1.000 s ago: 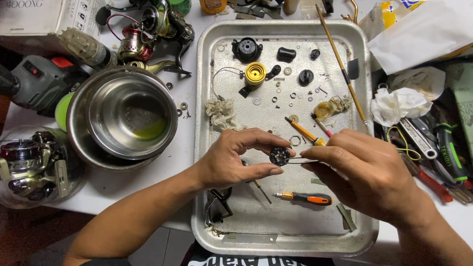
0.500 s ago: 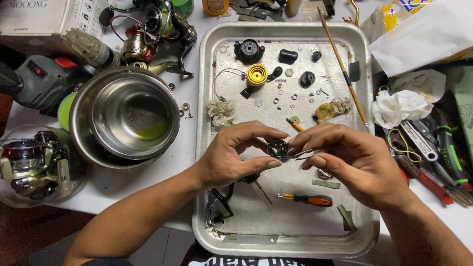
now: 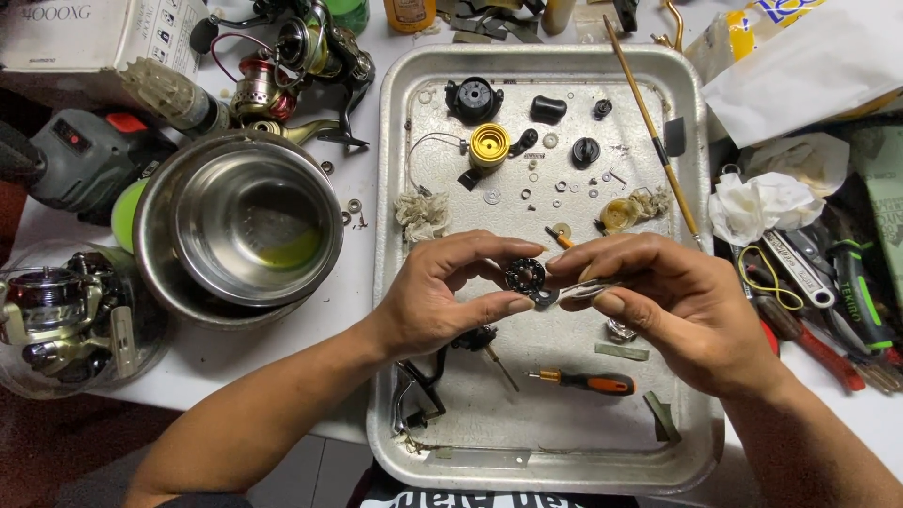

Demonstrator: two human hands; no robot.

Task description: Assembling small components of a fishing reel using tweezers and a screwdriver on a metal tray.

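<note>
Over a dented metal tray (image 3: 409,216), my left hand (image 3: 442,296) pinches a small black round reel part (image 3: 525,276) between thumb and fingers. My right hand (image 3: 673,310) meets it from the right and holds a thin silvery tool (image 3: 588,291) whose tip touches the part. On the tray lie a yellow spool (image 3: 490,144), black caps (image 3: 548,108), several tiny washers, an orange-handled screwdriver (image 3: 588,382) and a black reel frame (image 3: 419,390) below my left wrist.
A steel bowl (image 3: 240,226) stands left of the tray, with fishing reels (image 3: 282,66) behind it and a clear tub holding a reel (image 3: 56,320) at far left. Pliers and wrenches (image 3: 828,292), crumpled tissue (image 3: 767,202) and a bag lie right.
Both hands have crept slightly up the tray with the black part; my right hand has closed in on it with the thin tool.
</note>
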